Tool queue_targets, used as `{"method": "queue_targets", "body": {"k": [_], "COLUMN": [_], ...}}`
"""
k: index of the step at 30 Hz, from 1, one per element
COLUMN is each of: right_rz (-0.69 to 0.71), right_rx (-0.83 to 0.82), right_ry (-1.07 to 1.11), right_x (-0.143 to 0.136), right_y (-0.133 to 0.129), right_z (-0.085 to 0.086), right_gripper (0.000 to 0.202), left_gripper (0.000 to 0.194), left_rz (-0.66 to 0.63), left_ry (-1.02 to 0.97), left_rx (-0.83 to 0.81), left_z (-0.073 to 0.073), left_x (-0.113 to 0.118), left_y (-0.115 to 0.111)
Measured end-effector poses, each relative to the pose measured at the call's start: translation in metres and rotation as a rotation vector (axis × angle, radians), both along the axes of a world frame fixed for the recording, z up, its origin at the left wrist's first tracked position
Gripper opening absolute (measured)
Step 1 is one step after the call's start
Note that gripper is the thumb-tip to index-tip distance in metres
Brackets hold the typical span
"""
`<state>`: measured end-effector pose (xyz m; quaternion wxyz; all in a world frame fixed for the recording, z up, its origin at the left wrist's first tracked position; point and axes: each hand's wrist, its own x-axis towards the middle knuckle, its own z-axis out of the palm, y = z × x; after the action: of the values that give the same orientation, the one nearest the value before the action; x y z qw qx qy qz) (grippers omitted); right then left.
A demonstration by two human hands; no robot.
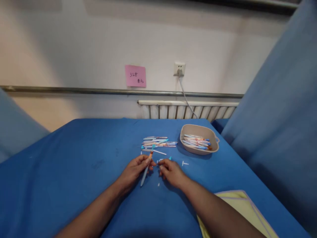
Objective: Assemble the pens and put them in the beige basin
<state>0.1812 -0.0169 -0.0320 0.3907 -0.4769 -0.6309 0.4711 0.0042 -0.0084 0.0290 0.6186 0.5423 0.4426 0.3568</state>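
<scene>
A pen (145,175) with a pale barrel, an orange-brown section and a teal top is held slantwise in my left hand (138,167). Just right of it, my right hand (171,171) has its fingertips pinched together near small white pieces; whatever they hold is too small to make out. Beyond my hands lies a loose pile of pens (158,142). A white T-shaped piece (184,163) rests right of my right hand, and a tiny white bit (158,184) lies between my forearms.
A beige basin (198,151) holding several pens stands at the back right. A yellow cloth (237,205) lies under my right forearm on the blue-covered table (74,165). Blue curtains (277,99) hang at both sides. Behind are a radiator (173,110) and a plugged socket (179,68).
</scene>
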Motion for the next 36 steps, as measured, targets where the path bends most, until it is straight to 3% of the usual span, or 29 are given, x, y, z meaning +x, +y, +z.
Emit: {"method": "queue_targets", "body": {"k": [5, 9, 12, 16, 21, 29, 36], "right_rz": [0.032, 0.074, 0.079, 0.073, 0.113, 0.116, 0.141], "right_rx": [0.121, 0.159, 0.188, 0.224, 0.243, 0.243, 0.238], "right_ry": [-0.238, -0.376, -0.457, -0.541, -0.550, -0.574, -0.670], "right_x": [0.001, 0.005, 0.007, 0.008, 0.008, 0.008, 0.008], "right_y": [0.002, 0.000, 0.000, 0.000, 0.003, 0.005, 0.005], "right_z": [0.014, 0.027, 0.033, 0.035, 0.035, 0.042, 0.046], "right_gripper": [0.021, 0.023, 0.024, 0.029, 0.031, 0.032, 0.038], "left_gripper": [0.028, 0.031, 0.036, 0.040, 0.025, 0.018, 0.026], "left_rz": [-0.088, -0.218, -0.327, -0.506, -0.600, -0.618, -0.622], "left_ry": [0.083, 0.214, 0.292, 0.538, 0.697, 0.968, 1.120], "left_rx": [0.177, 0.382, 0.513, 0.747, 0.830, 0.898, 0.949], "left_z": [0.042, 0.080, 0.091, 0.082, 0.061, 0.029, 0.016], "left_x": [0.026, 0.078, 0.124, 0.175, 0.214, 0.241, 0.250], "left_y": [0.024, 0.047, 0.069, 0.103, 0.132, 0.147, 0.139]}}
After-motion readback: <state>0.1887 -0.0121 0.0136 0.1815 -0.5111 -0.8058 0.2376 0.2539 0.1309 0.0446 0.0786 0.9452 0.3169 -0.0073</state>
